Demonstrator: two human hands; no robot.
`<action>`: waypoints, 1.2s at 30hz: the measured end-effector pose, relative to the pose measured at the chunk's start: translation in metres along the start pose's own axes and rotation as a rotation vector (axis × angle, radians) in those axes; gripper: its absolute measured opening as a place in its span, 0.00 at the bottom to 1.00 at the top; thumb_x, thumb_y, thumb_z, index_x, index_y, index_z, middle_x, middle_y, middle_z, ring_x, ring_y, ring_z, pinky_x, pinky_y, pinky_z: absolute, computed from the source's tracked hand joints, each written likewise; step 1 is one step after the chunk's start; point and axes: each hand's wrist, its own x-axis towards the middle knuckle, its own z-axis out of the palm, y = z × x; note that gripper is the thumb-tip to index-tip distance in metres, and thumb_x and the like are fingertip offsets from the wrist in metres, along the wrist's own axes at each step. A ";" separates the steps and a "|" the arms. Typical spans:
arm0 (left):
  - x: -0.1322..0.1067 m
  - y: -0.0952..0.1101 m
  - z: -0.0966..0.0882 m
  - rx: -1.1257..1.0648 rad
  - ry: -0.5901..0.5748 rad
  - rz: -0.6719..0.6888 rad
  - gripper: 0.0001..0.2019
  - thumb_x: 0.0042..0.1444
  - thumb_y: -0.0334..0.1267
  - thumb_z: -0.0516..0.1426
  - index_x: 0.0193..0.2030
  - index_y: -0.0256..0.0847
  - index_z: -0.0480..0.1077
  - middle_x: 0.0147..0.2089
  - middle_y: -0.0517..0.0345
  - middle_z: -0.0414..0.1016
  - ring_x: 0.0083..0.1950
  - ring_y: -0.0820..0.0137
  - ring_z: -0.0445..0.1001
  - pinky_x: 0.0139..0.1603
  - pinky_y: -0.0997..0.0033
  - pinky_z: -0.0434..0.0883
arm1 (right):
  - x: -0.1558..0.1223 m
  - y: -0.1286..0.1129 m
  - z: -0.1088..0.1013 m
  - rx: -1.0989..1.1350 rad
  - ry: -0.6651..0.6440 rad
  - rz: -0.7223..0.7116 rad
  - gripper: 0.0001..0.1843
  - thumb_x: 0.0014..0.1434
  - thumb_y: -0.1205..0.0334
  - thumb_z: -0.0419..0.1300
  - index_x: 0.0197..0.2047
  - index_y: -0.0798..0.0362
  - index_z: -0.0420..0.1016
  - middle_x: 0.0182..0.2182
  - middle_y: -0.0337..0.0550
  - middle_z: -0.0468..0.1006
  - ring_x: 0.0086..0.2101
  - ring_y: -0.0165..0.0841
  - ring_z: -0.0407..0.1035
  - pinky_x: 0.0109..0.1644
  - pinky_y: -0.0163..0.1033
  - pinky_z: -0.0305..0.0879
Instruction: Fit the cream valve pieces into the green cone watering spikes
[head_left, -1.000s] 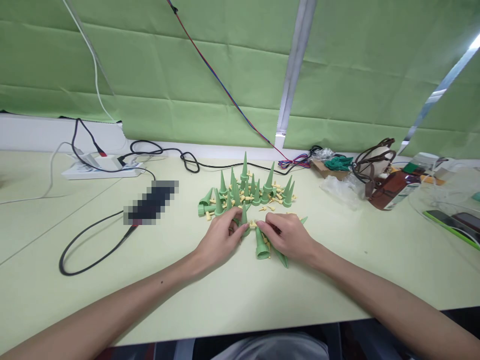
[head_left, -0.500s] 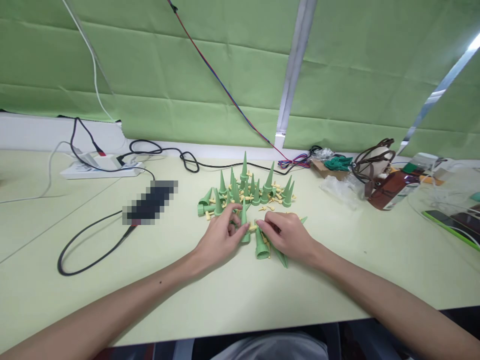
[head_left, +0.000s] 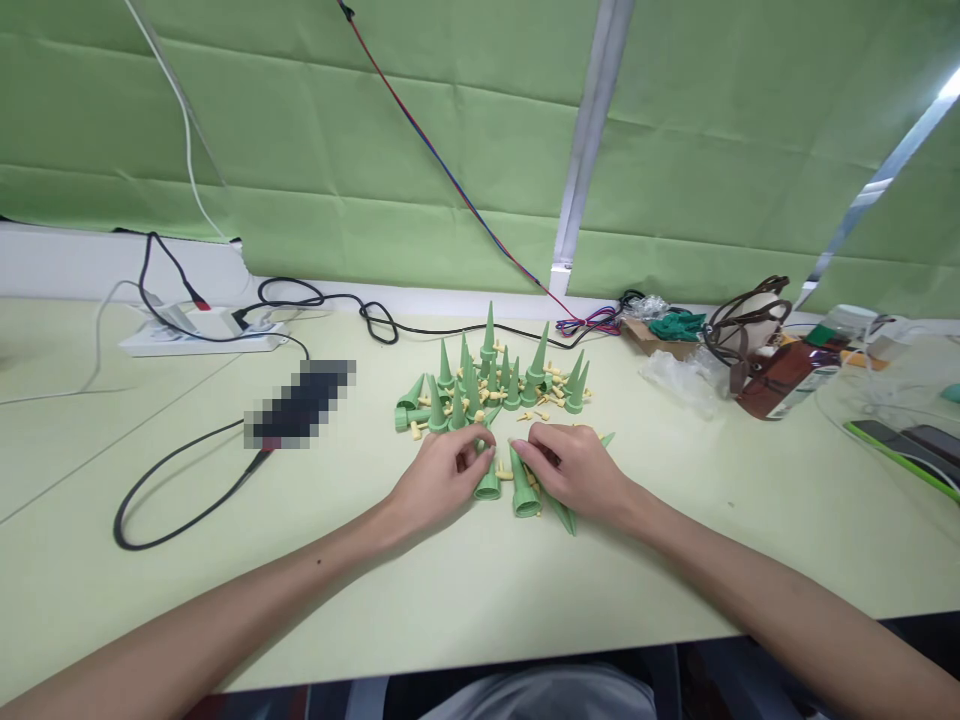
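My left hand [head_left: 451, 464] is closed on a green cone-shaped plastic spike [head_left: 488, 487], its open round base facing me and a small yellow valve [head_left: 505, 474] sticking out to the right. My right hand [head_left: 574, 462] pinches the tip of a second green spike [head_left: 525, 495], whose hollow base also points at me. Under and beside the right hand lie another spike [head_left: 564, 514] and some yellow pieces, partly hidden by the fingers. Just beyond both hands stands a cluster of green spikes [head_left: 537, 370], several upright and some lying, with small yellow valves [head_left: 534, 416] scattered among them.
On the left are a blurred-out dark device [head_left: 300, 405] with a black cable and a white power strip [head_left: 199, 340]. To the right lie clear plastic bags [head_left: 679, 380], a brown bottle [head_left: 787, 380] on its side and phones [head_left: 904, 455]. A green curtain [head_left: 420, 150] hangs behind the table.
The spike in my left hand has gone from upright to tilted, its tip now hidden by the fingers and its open base turned towards me. My right hand has barely moved.
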 end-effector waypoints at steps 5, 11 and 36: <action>-0.001 0.000 0.001 0.007 0.014 -0.012 0.10 0.65 0.42 0.53 0.40 0.41 0.73 0.19 0.67 0.64 0.21 0.73 0.60 0.25 0.73 0.56 | 0.001 0.001 -0.002 -0.002 0.030 0.014 0.18 0.70 0.59 0.53 0.27 0.51 0.60 0.19 0.33 0.64 0.21 0.27 0.54 0.27 0.34 0.50; -0.002 -0.002 0.000 0.026 0.086 0.035 0.13 0.66 0.44 0.52 0.38 0.40 0.73 0.17 0.69 0.59 0.20 0.75 0.56 0.25 0.74 0.56 | 0.005 0.009 -0.006 -0.005 0.102 0.122 0.07 0.69 0.60 0.53 0.39 0.52 0.68 0.22 0.35 0.70 0.22 0.29 0.62 0.28 0.34 0.56; -0.006 -0.002 0.003 -0.015 0.155 0.095 0.17 0.67 0.46 0.51 0.33 0.38 0.73 0.19 0.66 0.60 0.21 0.76 0.55 0.24 0.72 0.55 | 0.009 0.031 0.000 -0.154 -0.141 0.116 0.14 0.73 0.63 0.49 0.46 0.54 0.76 0.46 0.50 0.78 0.48 0.42 0.67 0.54 0.48 0.62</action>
